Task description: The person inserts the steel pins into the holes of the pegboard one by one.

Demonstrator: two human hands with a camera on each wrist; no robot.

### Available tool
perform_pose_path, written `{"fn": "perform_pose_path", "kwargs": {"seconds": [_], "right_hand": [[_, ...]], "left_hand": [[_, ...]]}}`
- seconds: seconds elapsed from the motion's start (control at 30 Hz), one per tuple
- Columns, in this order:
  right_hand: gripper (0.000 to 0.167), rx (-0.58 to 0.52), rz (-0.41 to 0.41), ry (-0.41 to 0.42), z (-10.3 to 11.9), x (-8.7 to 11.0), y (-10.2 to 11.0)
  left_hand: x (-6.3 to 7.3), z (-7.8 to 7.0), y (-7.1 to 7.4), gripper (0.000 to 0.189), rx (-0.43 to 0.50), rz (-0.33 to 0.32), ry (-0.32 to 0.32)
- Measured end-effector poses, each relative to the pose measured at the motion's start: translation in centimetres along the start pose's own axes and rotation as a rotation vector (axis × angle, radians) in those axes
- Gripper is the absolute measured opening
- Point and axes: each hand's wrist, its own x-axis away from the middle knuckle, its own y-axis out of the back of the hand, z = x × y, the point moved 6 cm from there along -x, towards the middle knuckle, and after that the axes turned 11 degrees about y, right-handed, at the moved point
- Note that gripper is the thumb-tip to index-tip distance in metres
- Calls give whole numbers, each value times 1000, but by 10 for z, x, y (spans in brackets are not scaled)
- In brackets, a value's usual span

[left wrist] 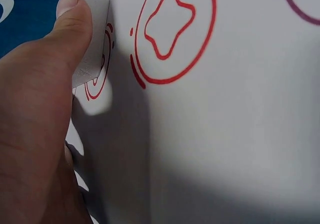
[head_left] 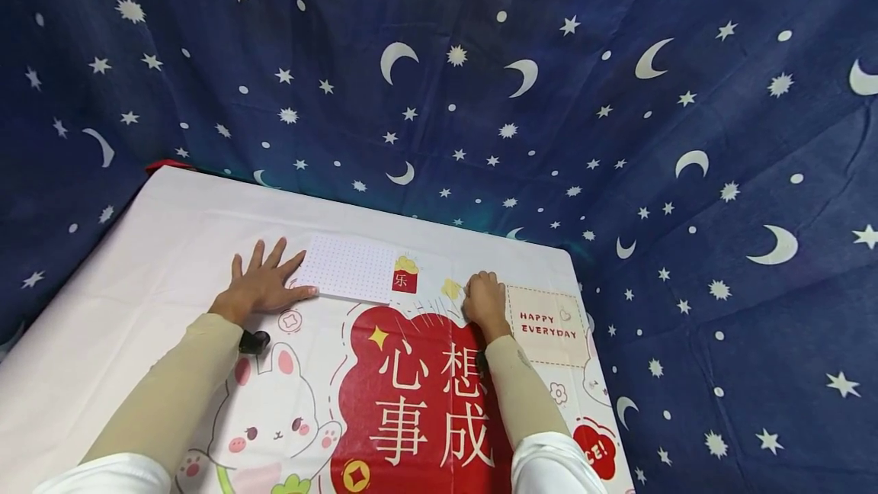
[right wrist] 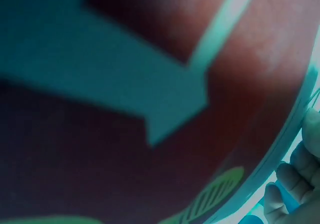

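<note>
While the left hand point(head_left: 264, 286) lies spread, thumb pressing the dotted card point(head_left: 350, 278) flat on the bench point(head_left: 171, 227), the right hand point(head_left: 483, 302) curls at the card's printed end (grip unclear). Keep the left pressure steady; work slowly.

Dark navy backdrop cloth point(head_left: 480, 82), far side and right: white stars, crescent moons, dots. White printed table cover point(head_left: 137, 265): red cloud patch with cream characters at near centre, pink-cheeked white rabbit near left, beige "HAPPY EVERYDAY" panel right. White rectangular card point(head_left: 350, 278): fine red dot grid, small red-and-yellow tag at its right end. Beige sleeves, white cuffs.
</note>
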Motion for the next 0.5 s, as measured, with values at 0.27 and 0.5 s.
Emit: {"fn": "perform_pose_path", "kwargs": {"seconds": [0.27,0.5], "right_hand": [[7,-205,-14,-65,-4,4,-2],[8,-627,-131,-123,-5,11,5]], "left_hand": [[1,0,2,99,1,0,3],[-1,0,0,99,7,-1,9]]}}
